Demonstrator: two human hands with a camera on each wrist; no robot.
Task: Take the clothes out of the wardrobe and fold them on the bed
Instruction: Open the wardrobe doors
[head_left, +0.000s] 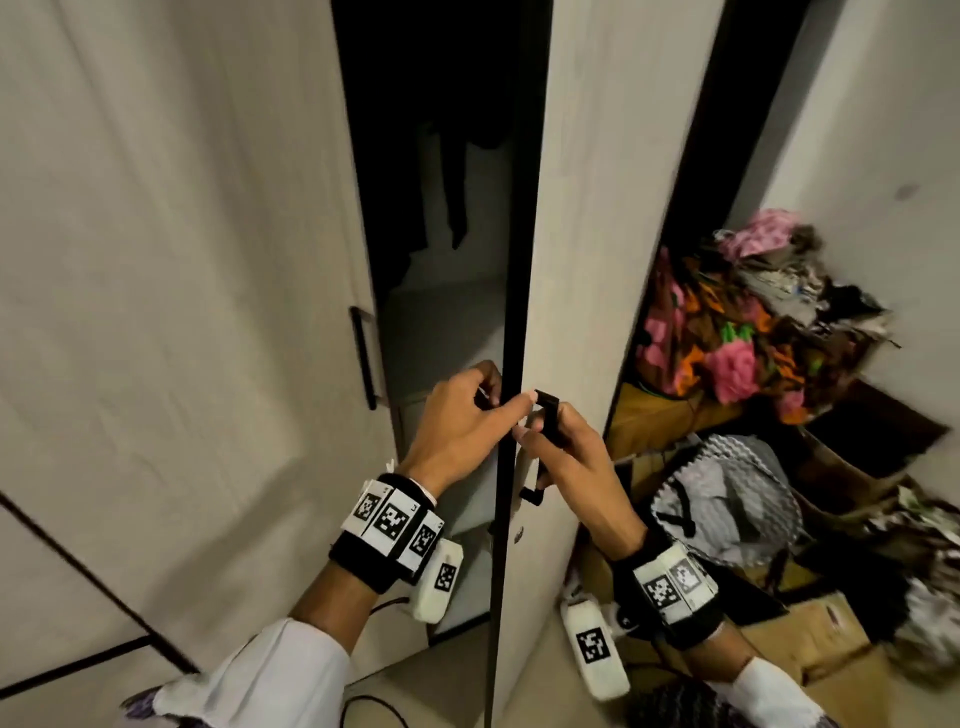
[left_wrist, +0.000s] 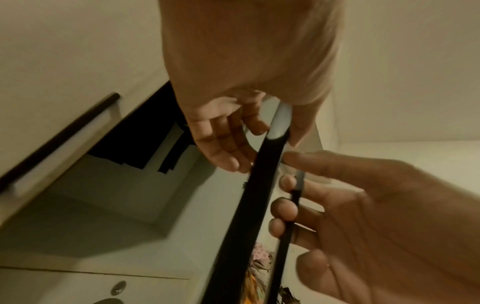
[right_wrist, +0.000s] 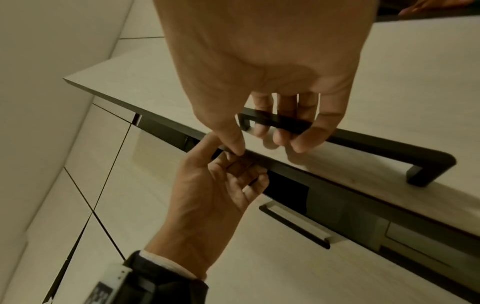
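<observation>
Dark clothes (head_left: 457, 171) hang inside the wardrobe (head_left: 156, 208), lengthwise straight down, their lower ends pointing at a pale shelf beneath; they sit deep in the shadowed gap between the two doors, and their kind cannot be made out. The right-hand door (head_left: 597, 182) stands ajar, its black edge running top to bottom through the middle of the head view. The left hand (head_left: 462, 421) curls its fingers round that black edge, thumb on the outer face. The right hand (head_left: 576, 457) wraps its fingers round the black bar handle (head_left: 545, 415) on the door's front, just beside the left hand, the two thumbs nearly touching. The left-hand door carries a matching black handle (head_left: 363, 358), untouched.

Only the head view shows the heap of bright floral fabric (head_left: 727, 343) to the right of the wardrobe, lying on cardboard boxes (head_left: 810, 639) with a grey-and-white patterned bag (head_left: 727, 493) in front. The left wrist view looks up along the door edge and shows the left fingers (left_wrist: 223, 148) behind it, with the hanging garments as dark strips. The right wrist view shows the handle's whole bar with the right fingers (right_wrist: 298, 131) hooked over it, which the head view partly hides.
</observation>
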